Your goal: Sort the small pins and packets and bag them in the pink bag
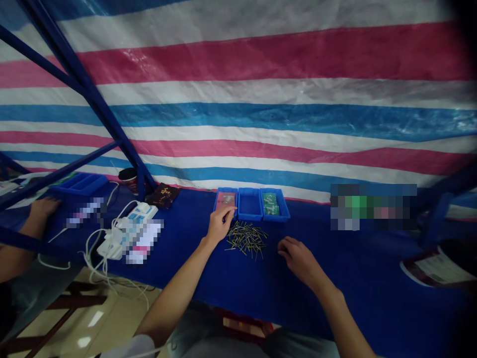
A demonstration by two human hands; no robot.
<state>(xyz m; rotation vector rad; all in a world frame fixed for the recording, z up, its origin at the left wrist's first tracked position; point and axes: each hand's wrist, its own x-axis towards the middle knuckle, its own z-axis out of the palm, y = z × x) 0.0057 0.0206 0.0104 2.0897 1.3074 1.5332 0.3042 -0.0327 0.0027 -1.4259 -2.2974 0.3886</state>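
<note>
Several thin metal pieces, like nails or screws, lie in a loose pile (246, 238) on the blue table (238, 283). Behind the pile stand three blue trays side by side: the left tray (217, 200) holds something pinkish, the middle tray (250, 204) shows a bare bottom, and the right tray (283, 205) holds green packets. My left hand (220, 223) is at the front edge of the left tray, fingers pinched together; whatever they hold is too small to make out. To the right of the pile, my right hand (298, 256) rests with its fingers curled, their tips partly hidden.
A white power strip (137, 219) with tangled cables lies on the left, near a dark brown packet (163, 195) and a dark cup (128, 179). Another person's hand (44, 206) is at far left. A labelled container (439, 268) is at right.
</note>
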